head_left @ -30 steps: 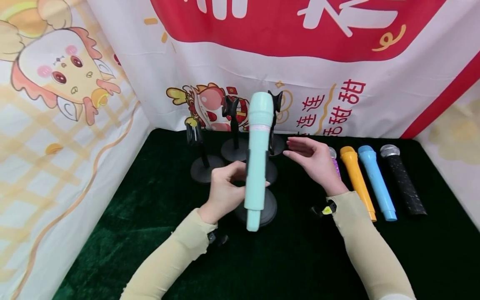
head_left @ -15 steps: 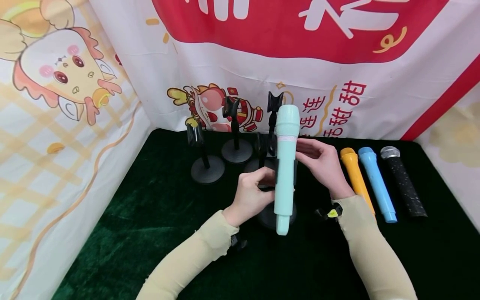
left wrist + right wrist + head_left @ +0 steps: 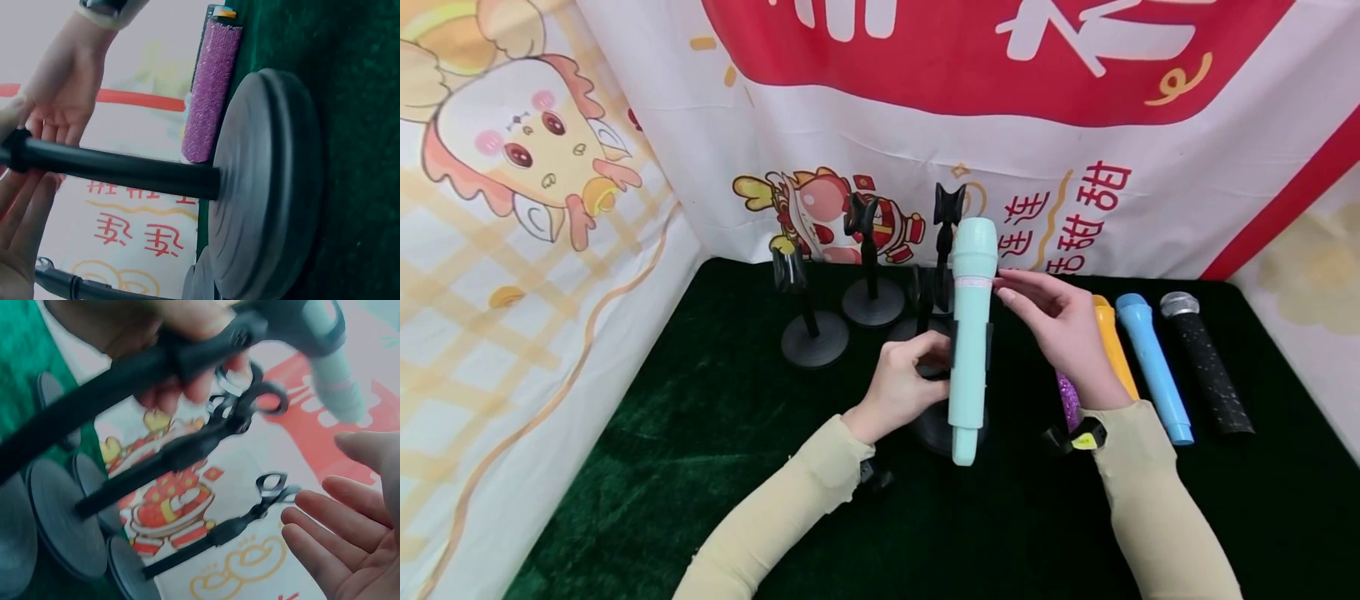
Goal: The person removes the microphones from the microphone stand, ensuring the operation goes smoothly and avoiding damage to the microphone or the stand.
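Observation:
A mint-green microphone [image 3: 972, 342] sits tilted in the clip of a black desk stand, its head pointing away from me. My left hand [image 3: 901, 382] grips the upper part of this stand's pole [image 3: 125, 170], just behind the microphone. The stand's round base [image 3: 250, 187] shows in the left wrist view; whether it touches the cloth I cannot tell. Beside the microphone's head, my right hand [image 3: 1063, 333] has its fingers extended. In the right wrist view its fingers [image 3: 337, 519] hold nothing, and the mint microphone's head is a little apart from them.
Several black stands with vacant clips, such as the left one [image 3: 815, 340] and the rear one [image 3: 950, 204], stand behind. At right lie a purple glitter microphone [image 3: 1070, 402], a yellow one [image 3: 1116, 350], a blue one [image 3: 1153, 367] and a black one [image 3: 1206, 362]. Printed fabric walls enclose the green cloth.
My left hand has moved right with the stand and the mint microphone, then stayed nearly still. The right hand has shifted slightly right, uncovering part of the purple microphone.

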`<act>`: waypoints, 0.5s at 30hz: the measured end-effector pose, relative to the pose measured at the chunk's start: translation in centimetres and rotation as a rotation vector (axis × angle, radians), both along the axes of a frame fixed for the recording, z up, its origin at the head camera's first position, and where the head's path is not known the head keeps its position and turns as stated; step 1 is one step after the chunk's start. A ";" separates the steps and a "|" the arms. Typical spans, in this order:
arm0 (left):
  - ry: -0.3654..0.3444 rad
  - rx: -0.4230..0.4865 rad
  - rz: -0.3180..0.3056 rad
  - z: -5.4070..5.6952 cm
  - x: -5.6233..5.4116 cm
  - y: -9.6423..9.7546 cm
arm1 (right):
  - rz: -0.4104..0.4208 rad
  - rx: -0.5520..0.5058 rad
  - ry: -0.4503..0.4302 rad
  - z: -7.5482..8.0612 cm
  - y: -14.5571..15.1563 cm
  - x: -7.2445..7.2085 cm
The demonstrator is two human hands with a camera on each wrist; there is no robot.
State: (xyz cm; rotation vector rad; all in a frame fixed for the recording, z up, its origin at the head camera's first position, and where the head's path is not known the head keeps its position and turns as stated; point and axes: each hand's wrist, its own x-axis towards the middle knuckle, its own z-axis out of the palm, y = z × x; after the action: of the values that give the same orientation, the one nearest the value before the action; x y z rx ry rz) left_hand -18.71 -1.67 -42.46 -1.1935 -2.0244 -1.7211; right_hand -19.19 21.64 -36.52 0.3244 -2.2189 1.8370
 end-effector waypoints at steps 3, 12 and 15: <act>-0.032 -0.022 -0.047 0.0 -0.3 -0.5 | 0.034 -0.031 0.012 0.4 -0.2 0.5; -0.090 -0.061 -0.116 0.3 -0.6 -1.0 | 0.072 -0.051 -0.001 1.6 -1.5 2.4; -0.088 -0.060 -0.123 0.3 -0.6 -0.9 | 0.057 0.001 -0.042 2.0 -2.2 3.1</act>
State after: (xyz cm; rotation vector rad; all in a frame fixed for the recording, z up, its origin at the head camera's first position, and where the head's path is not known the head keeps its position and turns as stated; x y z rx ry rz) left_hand -19.35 -2.57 -42.13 -1.3081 -2.1079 -1.8109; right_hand -16.04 19.46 -34.50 0.3559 -2.2610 1.8879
